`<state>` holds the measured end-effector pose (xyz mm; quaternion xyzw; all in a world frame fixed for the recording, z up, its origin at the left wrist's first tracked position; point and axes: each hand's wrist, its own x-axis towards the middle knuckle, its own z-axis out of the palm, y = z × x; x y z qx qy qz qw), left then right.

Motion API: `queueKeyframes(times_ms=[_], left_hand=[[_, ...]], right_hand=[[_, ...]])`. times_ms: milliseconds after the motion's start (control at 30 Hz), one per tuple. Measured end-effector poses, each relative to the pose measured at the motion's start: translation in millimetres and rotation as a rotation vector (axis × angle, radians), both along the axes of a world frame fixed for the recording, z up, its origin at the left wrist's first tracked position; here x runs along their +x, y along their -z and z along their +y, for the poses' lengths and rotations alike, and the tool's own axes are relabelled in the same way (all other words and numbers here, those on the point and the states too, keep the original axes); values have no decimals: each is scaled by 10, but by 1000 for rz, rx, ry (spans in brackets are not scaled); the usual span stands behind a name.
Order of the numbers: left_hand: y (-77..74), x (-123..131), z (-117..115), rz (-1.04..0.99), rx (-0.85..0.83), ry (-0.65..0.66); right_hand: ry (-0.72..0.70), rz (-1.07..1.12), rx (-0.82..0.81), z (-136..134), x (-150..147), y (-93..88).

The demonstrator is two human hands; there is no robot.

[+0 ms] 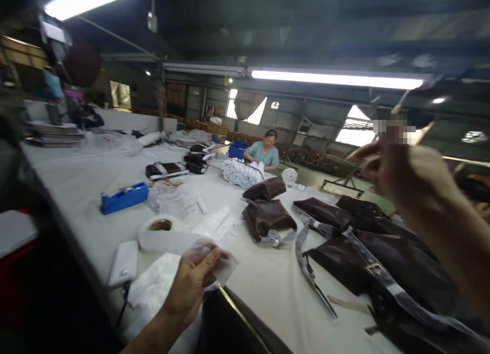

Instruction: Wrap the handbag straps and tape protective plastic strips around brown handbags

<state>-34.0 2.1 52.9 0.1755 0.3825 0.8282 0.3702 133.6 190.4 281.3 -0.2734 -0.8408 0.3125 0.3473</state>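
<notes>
My left hand (193, 280) is closed, pinching a thin translucent sheet (225, 267) between thumb and fingers. Just below it is a dark brown leather bag (233, 323) with a gold zipper, cut off by the bottom edge. My right hand (394, 155) is raised high on the right, close in front of the camera; blur and pixelation hide its fingertips and anything in them. A pale cord (401, 100) shows just above that hand, under the lamp. Scissors (316, 282) with dark handles lie on the table between my hands.
Dark brown bags (270, 219) and plastic-wrapped straps (386, 280) cover the right side of the white table (268, 293). Left are a blue tape dispenser (124, 197), a white roll (161, 234) and a white box-like device (123, 262). A person (264, 152) works at the far side.
</notes>
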Motion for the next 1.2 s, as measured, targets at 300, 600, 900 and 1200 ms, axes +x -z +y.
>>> queueKeyframes(times_ms=[300,600,900,1200], left_hand=[[404,-53,-135,-98,-119,127],[575,-286,-212,118,-223,55],[578,-168,-155,546,-400,-107],[562,-124,-145,212,-250,227]], right_hand=[[-138,-241,-104,-646,-402,1569],[-70,-225,-347,-775,-352,2106],[-136,-213,-541,-943,-528,2144],[-297,-229,-589,-938,-640,2286]])
